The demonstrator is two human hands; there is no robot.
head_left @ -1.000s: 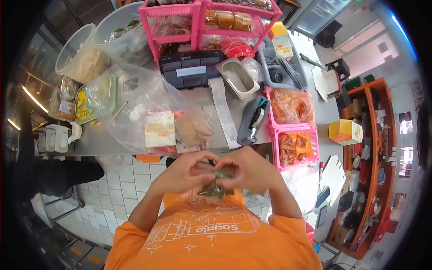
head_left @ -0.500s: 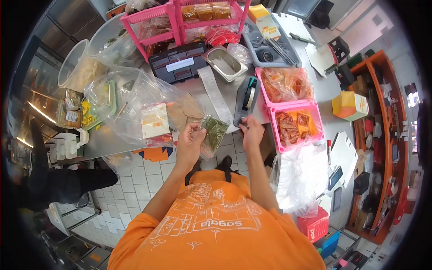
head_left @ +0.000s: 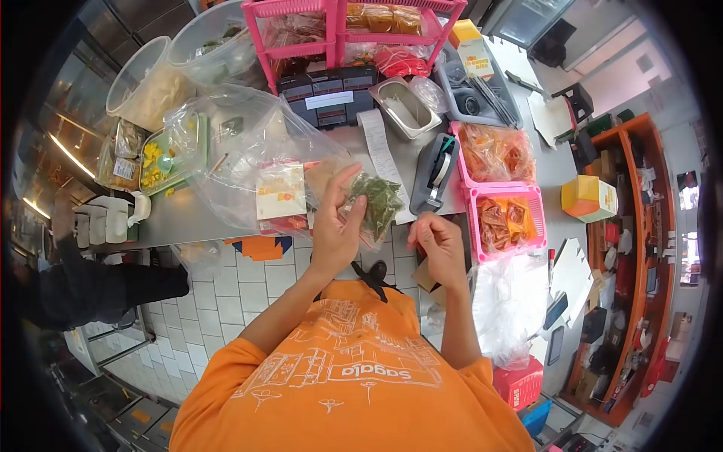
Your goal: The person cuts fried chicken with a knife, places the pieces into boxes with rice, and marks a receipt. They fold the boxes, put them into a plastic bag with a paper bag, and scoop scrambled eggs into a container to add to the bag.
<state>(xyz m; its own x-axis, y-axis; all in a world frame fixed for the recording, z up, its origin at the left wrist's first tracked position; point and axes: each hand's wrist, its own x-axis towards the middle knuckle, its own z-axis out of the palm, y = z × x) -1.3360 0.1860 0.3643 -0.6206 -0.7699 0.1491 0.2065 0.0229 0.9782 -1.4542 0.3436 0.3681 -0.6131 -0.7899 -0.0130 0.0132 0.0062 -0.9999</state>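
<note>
A small clear plastic bag of green leaves [head_left: 378, 203] hangs at the table's front edge. My left hand [head_left: 339, 222] grips its left side, thumb in front and index finger stretched upward. My right hand [head_left: 439, 247] is closed, fingers curled and pinched, just in front of the tape dispenser [head_left: 435, 173]. Anything between those fingertips is too small to make out. A long paper receipt [head_left: 382, 147] lies between the bag and the dispenser. Left of my left hand, a white printed box [head_left: 281, 190] sits within a large clear plastic bag [head_left: 226, 162].
Two pink baskets [head_left: 506, 218] with bagged orange-red food stand right of the dispenser. Behind are a metal container [head_left: 407, 109], a black case [head_left: 329, 98] and a pink rack [head_left: 339, 38]. Clear plastic bags [head_left: 512, 301] lie at right. Another person's dark sleeve [head_left: 143, 292] shows at left.
My right hand has come away from the tape dispenser toward me, its fingers closed. My left hand has lifted its index finger while keeping the leaf bag. The whole view has shifted slightly.
</note>
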